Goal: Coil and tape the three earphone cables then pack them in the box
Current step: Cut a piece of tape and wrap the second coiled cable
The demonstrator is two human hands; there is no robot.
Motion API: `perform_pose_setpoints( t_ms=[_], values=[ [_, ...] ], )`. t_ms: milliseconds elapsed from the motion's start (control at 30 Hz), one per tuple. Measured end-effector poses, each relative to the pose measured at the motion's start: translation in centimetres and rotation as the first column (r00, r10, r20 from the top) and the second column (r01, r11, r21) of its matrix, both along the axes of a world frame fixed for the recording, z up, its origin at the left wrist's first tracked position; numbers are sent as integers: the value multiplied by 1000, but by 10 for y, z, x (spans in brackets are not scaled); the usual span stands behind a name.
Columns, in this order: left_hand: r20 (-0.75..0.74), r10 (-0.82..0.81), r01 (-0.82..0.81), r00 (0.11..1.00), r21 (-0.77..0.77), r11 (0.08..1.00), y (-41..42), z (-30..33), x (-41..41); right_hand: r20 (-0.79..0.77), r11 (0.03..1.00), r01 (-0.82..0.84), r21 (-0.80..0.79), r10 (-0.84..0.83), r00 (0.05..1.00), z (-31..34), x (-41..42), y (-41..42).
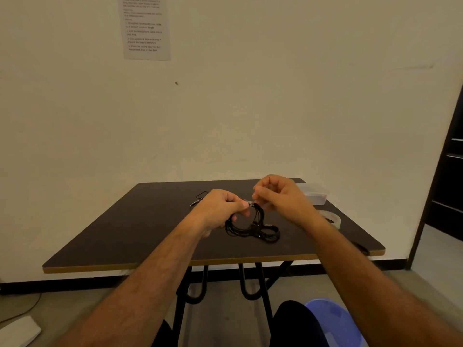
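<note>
Over the middle of the dark table (130, 236), my left hand (220, 209) grips the top of a coiled black earphone cable (246, 225). The lower loops of that coil rest on the tabletop. Just to its right, my right hand (278, 194) pinches a small piece of clear tape (250, 203) at the coil's top. Another black earphone cable (200, 196) lies loose behind my left hand, partly hidden. A clear plastic box (314, 194) sits at the back right. The roll of clear tape (332, 217) lies in front of it, partly behind my right forearm.
A printed instruction sheet (146, 26) hangs on the wall above the table. A blue plastic bin (335, 321) stands on the floor at my right knee. A dark cabinet (451, 176) flanks the table on the right. A white object (18, 331) lies on the floor at the left.
</note>
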State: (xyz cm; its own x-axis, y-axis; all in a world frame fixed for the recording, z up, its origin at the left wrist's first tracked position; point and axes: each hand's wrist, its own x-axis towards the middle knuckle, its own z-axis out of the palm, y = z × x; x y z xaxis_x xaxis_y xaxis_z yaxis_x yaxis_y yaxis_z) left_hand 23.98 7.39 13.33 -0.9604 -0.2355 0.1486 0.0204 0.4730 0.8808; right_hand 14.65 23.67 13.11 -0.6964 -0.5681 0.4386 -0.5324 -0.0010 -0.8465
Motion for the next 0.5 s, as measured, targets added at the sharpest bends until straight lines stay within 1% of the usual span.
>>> perform_pose_setpoints(
  t_ms=[33, 100, 133, 167, 300, 433, 500],
  values=[
    [-2, 11, -11, 1000, 8, 1000, 1, 0, 0, -118, 1000, 0, 25, 3, 993, 1, 1, 0],
    [-6, 21, -21, 1000, 11, 1000, 1, 0, -1, -346, 980, 44, 192, 25, 938, 2, 3, -2],
    [-6, 23, -23, 1000, 2, 1000, 0, 0, -2, -420, 962, 79, 262, 40, 906, 2, 3, -4],
    [-6, 25, -25, 1000, -12, 1000, -1, 0, -3, -450, 949, 101, 298, 47, 892, 1, 3, -6],
    [-50, 56, -57, 997, -24, 998, -6, -6, -4, -438, 937, 131, 325, 26, 899, 2, 0, -10],
    [-137, 149, -177, 979, -231, 957, -3, -9, -7, -426, 917, 167, 363, 3, 905, 0, -2, -16],
    [-181, 166, -208, 969, -247, 947, -3, -11, -9, -421, 908, 186, 376, -11, 907, -1, -4, -19]
  ],
)
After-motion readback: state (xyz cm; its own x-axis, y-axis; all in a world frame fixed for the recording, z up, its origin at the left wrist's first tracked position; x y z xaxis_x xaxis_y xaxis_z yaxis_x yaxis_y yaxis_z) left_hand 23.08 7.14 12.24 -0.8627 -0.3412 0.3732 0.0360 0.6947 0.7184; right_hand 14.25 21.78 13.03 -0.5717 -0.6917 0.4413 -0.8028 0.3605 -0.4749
